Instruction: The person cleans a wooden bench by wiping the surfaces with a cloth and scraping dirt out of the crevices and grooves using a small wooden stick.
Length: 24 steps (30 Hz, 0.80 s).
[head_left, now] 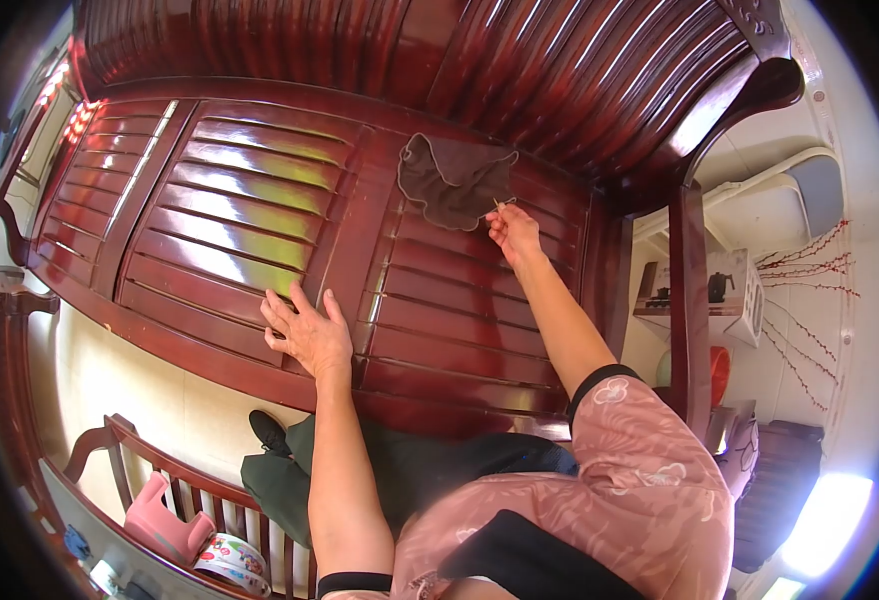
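Note:
A dark brown cloth (460, 180) lies crumpled on the slatted seat of a glossy red-brown wooden bench (440, 330), toward its right end. My right hand (513, 233) pinches the cloth's lower right corner, where a thin light edge or loop shows at the fingertips. My left hand (310, 330) rests on the front part of the seat with its fingers spread, holding nothing. Both arms reach forward from pink patterned sleeves.
The bench's ribbed backrest (580, 70) rises behind the cloth. At right stand an armrest post (690, 300), a folded white chair (760, 205) and red-berried twigs (810, 265). A pink stool (165, 520) sits at lower left.

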Tool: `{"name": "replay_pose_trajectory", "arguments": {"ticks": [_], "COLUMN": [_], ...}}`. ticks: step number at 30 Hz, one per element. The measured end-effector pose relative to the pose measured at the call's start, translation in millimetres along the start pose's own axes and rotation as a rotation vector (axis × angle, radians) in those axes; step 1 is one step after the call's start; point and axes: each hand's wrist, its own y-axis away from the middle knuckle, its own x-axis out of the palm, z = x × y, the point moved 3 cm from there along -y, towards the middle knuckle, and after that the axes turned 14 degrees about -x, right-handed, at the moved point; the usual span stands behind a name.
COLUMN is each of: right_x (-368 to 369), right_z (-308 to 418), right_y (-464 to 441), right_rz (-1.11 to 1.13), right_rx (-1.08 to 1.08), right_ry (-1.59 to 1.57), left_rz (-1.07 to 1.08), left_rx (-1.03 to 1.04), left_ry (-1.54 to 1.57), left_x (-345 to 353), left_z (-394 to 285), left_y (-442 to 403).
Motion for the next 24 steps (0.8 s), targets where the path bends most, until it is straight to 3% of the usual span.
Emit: {"name": "replay_pose_trajectory", "arguments": {"ticks": [7,13,16,19,24], "right_x": [5.3,19.9,27.2,23.7,10.7], "right_z": [16.0,18.7,22.7,18.6,5.6], "right_y": [1.3,1.6,7.6,1.8,-32.8], "right_rz": [-0.032,0.008,0.01,0.027,-0.093], "right_rx": [-0.025,0.138,-0.021,-0.033,0.103], "right_ry": [0.148,0.29,0.22,0.144,-0.298], "left_rz": [-0.007,-0.009,0.004,-0.009,0.0], "left_rx": [0.002,0.001,-0.01,0.0,-0.005], "left_ry": [-0.005,-0.004,-0.015,-0.013,-0.016], "left_x": [-0.9,-0.4,-1.7,-0.1,-3.0], "left_z": [-0.8,-1.2,-2.7,-1.3,-3.2], "left_y": [0.0,-0.7,-0.9,-0.7,-0.2]}}
